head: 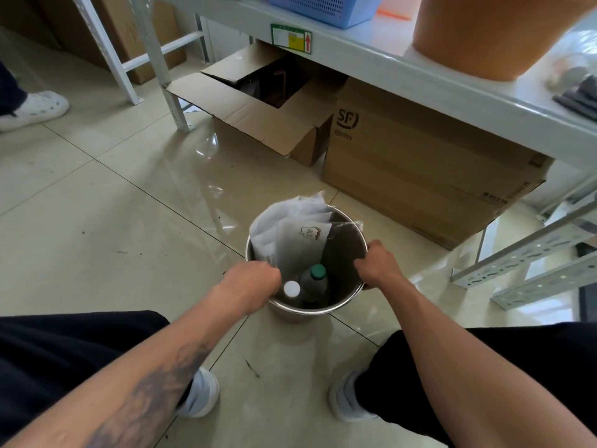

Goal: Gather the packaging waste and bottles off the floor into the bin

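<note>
Both hands on metal bin (pixel 347 297) rim — left hand (pixel 250 282) and right hand (pixel 376 265) fingers curled round it — bottles (pixel 315 281), packaging bags (pixel 300 240) inside.

Floor of glossy pale beige tiles (pixel 106 202), thin dark grout lines, a few dark specks; soft glare streaks across the middle. Light grey metal shelving unit (pixel 371 50) spans the far side, its perforated uprights (pixel 163 56) standing on the tiles. Under its lowest shelf: an open brown cardboard box (pixel 258 114) with flaps spread, just beside a closed brown cardboard box printed "SF" (pixel 420 176). On the shelf: blue perforated plastic basket (pixel 326 8), large orange-brown round tub (pixel 491 33).
</note>
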